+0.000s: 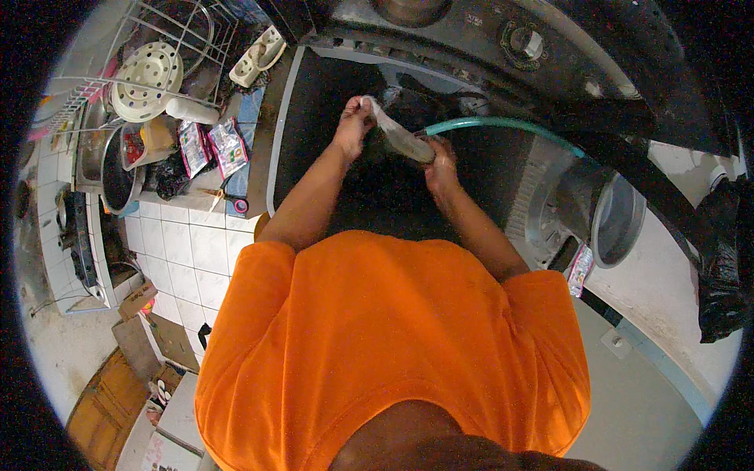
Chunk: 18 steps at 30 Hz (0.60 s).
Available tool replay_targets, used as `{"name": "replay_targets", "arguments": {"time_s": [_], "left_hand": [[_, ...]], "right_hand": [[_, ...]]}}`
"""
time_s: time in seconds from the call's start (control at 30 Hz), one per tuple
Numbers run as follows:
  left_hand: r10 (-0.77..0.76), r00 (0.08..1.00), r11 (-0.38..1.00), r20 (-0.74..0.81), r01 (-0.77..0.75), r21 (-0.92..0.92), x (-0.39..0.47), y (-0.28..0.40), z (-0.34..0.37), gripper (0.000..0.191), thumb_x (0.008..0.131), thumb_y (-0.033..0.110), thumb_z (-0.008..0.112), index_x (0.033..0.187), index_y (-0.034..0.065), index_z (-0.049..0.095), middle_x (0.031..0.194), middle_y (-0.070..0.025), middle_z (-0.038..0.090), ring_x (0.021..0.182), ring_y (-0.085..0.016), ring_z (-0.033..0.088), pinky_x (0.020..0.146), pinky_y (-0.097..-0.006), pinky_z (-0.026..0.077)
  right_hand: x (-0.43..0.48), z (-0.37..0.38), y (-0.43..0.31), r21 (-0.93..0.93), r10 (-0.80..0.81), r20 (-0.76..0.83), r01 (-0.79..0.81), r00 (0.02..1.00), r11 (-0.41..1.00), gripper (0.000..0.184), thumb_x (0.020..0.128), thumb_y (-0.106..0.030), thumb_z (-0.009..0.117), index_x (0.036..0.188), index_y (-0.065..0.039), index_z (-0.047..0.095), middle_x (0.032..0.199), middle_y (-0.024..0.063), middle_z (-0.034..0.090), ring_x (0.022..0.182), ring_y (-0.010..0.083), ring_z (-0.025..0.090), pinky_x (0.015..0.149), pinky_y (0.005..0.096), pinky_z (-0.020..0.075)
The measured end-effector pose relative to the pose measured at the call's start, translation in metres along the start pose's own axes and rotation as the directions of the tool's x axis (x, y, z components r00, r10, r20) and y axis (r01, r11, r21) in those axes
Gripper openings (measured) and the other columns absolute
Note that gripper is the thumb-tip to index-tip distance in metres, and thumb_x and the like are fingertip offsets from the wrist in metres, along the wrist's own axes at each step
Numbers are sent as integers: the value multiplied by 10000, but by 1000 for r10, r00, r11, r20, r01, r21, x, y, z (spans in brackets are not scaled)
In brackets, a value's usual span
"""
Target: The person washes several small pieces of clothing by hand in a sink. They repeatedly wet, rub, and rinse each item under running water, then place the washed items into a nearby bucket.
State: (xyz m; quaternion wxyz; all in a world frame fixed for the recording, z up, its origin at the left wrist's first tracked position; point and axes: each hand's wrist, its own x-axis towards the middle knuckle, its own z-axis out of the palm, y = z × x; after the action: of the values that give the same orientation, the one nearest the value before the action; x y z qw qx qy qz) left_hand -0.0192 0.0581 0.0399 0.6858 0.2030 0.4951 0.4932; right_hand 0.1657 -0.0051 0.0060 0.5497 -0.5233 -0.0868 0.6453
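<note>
Over the open tub of a washing machine (288,106) I hold a pale, narrow piece, perhaps a mesh lint filter bag (403,136), stretched between both hands. My left hand (355,126) pinches its upper left end between thumb and fingers. At its lower right end my right hand (440,162) grips it. A green hose (495,122) runs from the right and ends close to my right hand. Dark cloth or water lies in the tub below; which it is I cannot tell.
To the left a counter holds two foil packets (228,147), scissors (227,199), a power strip (257,57), a dark pan (121,168) and a wire rack with a perforated plate (147,81). A grey basin (618,221) stands right; the machine's control knob (526,43) is beyond.
</note>
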Motion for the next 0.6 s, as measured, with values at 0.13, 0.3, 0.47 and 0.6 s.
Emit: {"name": "replay_targets", "arguments": {"time_s": [0.13, 0.3, 0.47, 0.6], "left_hand": [[-8, 979, 970, 204, 58, -237, 3, 4, -10, 203, 873, 269, 438, 982, 101, 474, 900, -36, 540, 843, -165, 504, 785, -299, 393], [-251, 882, 914, 398, 351, -203, -11, 6, 20, 263, 830, 274, 509, 1016, 88, 515, 940, -28, 567, 839, -154, 532, 758, -276, 418], [-242, 887, 968, 393, 247, 39, -20, -7, 21, 256, 789, 153, 567, 1033, 100, 514, 964, -17, 566, 833, -133, 539, 680, -253, 433], [-362, 880, 932, 309, 334, 141, -10, -16, 5, 252, 782, 146, 572, 1023, 100, 514, 971, -21, 562, 879, -160, 530, 674, -255, 434]], "right_hand": [[-8, 4, -13, -631, -123, 127, 176, 984, 755, 301, 785, -223, 549, 1038, -68, 498, 974, 70, 560, 882, 206, 534, 784, 331, 422], [13, 7, 2, -842, 88, 176, 104, 980, 529, 505, 786, -485, 483, 1023, -48, 564, 1049, 134, 547, 972, 233, 507, 872, 340, 362], [-14, 45, -18, -23, 229, 340, -235, 912, 972, 359, 849, -322, 463, 1113, -79, 468, 1100, 67, 507, 1025, 212, 478, 885, 369, 367], [1, 22, -11, 64, 102, 308, -128, 946, 990, 273, 810, -194, 535, 1051, -72, 496, 1031, 62, 538, 959, 210, 512, 837, 345, 416]]}}
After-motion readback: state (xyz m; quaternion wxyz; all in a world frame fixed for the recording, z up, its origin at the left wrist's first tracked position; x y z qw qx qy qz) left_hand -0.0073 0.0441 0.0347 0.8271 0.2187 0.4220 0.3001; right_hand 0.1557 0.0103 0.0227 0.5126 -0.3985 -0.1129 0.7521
